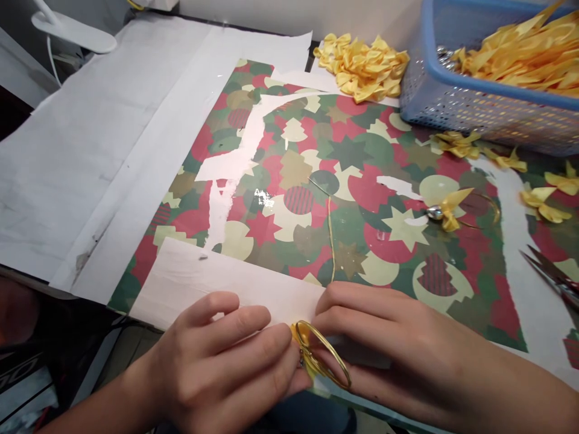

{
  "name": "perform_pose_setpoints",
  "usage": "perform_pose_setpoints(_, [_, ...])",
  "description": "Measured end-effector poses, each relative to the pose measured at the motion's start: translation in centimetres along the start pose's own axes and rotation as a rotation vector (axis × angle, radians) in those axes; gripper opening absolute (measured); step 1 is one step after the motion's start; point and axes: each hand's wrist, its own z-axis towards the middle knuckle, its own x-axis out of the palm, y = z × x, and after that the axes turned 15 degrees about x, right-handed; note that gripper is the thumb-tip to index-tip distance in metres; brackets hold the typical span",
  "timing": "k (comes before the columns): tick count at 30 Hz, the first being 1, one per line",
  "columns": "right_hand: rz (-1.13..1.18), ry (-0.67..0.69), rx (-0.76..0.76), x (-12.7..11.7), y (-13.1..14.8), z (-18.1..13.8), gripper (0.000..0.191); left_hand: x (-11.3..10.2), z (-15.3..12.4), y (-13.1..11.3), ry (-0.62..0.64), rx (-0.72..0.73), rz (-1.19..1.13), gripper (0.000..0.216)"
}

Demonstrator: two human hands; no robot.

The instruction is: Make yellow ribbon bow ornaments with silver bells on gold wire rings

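My left hand (221,361) and my right hand (384,337) meet at the near table edge, both pinched round a small yellow ribbon bow with a gold cord loop (323,355). A thin gold thread (332,241) runs from the hands up across the patterned paper. A finished yellow bow with a silver bell (446,209) and gold loop lies farther out to the right.
Red-green patterned wrapping paper (362,181) covers the table, with white sheets (90,138) at the left. A blue basket (434,90) of yellow ribbon strips stands at the back right, a heap of yellow bows (362,66) beside it. Loose bows (545,202) and scissors (552,277) lie at right.
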Motion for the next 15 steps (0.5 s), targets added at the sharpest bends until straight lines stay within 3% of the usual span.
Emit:
perform_pose_setpoints(9, [0.035, 0.044, 0.041, -0.2, -0.1, -0.1, 0.009, -0.2, 0.5, -0.7, -0.012, -0.143, -0.049, 0.009])
perform_pose_setpoints(15, [0.083, 0.033, 0.023, -0.2, -0.3, 0.1, 0.009, -0.8, 1.8, -1.5, 0.036, -0.412, -0.16, 0.012])
